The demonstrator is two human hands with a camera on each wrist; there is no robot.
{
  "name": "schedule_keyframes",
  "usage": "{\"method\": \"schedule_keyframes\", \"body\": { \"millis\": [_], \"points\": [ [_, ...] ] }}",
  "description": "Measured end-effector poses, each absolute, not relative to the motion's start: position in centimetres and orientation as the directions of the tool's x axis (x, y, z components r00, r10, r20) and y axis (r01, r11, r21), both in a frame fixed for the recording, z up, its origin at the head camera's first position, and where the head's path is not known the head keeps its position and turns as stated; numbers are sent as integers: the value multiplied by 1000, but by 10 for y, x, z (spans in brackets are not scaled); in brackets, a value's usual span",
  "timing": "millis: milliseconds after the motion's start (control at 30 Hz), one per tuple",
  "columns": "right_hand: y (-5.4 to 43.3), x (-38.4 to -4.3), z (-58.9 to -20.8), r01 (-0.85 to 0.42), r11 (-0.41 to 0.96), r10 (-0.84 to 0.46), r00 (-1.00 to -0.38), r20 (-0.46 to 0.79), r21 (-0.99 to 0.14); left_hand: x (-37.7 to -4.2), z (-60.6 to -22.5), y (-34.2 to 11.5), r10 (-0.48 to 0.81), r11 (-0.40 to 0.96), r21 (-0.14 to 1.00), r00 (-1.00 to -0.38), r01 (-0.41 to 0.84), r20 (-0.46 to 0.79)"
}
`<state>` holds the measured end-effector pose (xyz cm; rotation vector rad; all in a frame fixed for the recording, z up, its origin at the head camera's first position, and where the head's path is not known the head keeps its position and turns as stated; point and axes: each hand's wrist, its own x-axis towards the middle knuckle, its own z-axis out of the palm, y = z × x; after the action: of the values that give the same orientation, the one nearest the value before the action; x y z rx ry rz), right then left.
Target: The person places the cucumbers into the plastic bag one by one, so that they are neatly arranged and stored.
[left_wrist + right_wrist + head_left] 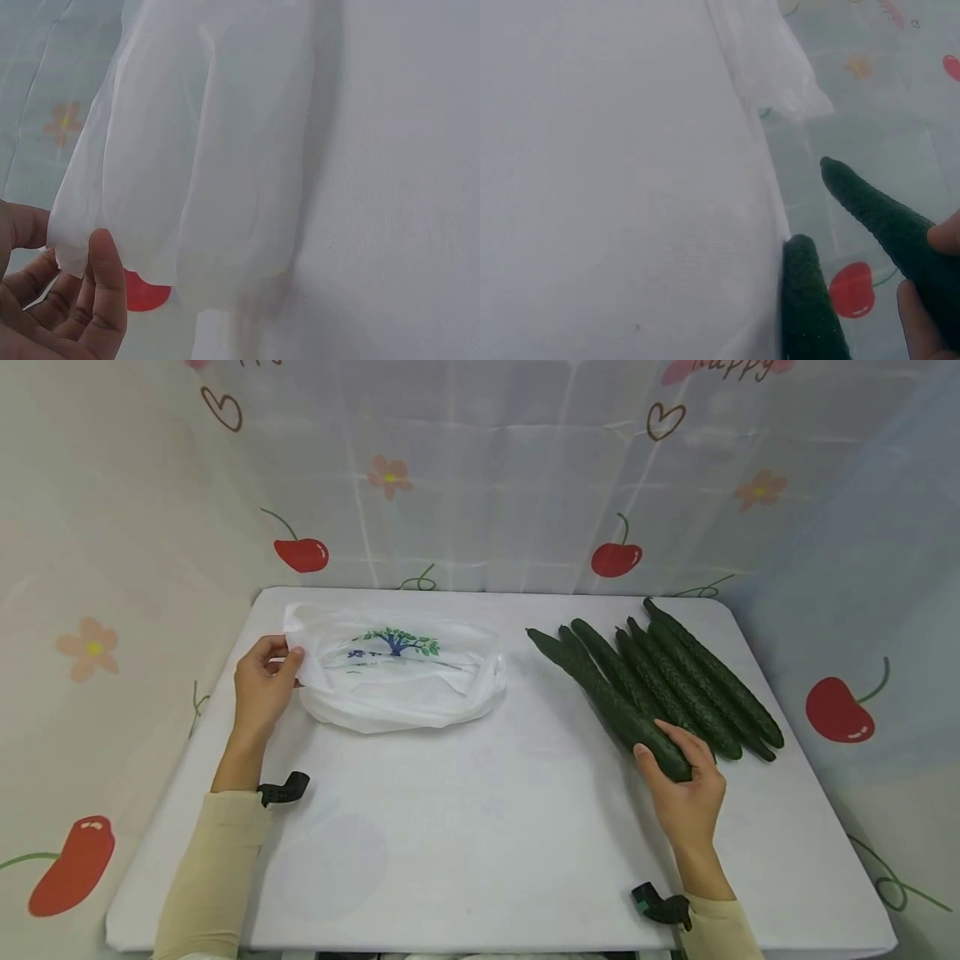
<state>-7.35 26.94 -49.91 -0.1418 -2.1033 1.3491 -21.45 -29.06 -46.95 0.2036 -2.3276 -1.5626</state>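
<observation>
From where I stand, the person's right hand (690, 802) grips the near end of a dark green cucumber (615, 710), the thumb on one side and the fingers on the other. That cucumber slants to the right of the white plastic bag (405, 697), well apart from it, its far tip being the part nearest the bag. The left hand (264, 685) pinches the bag's left end between thumb and fingers; the left wrist view shows the thin plastic creased into long folds. A blue and green tree print (395, 643) sits on the bag's upper side.

Farther right of the bag, just past the held cucumber, several other cucumbers (693, 689) lie side by side, all slanting the same way. Under the bag spreads the white tabletop (450, 827). Nearer the person than the bag are two pale yellow sleeves (213, 868). Beyond the bag hangs a pale curtain (487, 485) printed with cherries, flowers and hearts.
</observation>
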Motion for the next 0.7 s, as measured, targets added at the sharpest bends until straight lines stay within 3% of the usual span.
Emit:
{"method": "schedule_keyframes", "body": {
  "millis": [467,700],
  "points": [
    [237,-72,-450,-414,413,333,-760,558,-811,-217,-475,-293,-301,384,922,-939,38,164],
    [234,-90,-465,-463,387,248,-781,573,-798,-215,-476,-294,-304,375,927,-942,22,146]
  ]
}}
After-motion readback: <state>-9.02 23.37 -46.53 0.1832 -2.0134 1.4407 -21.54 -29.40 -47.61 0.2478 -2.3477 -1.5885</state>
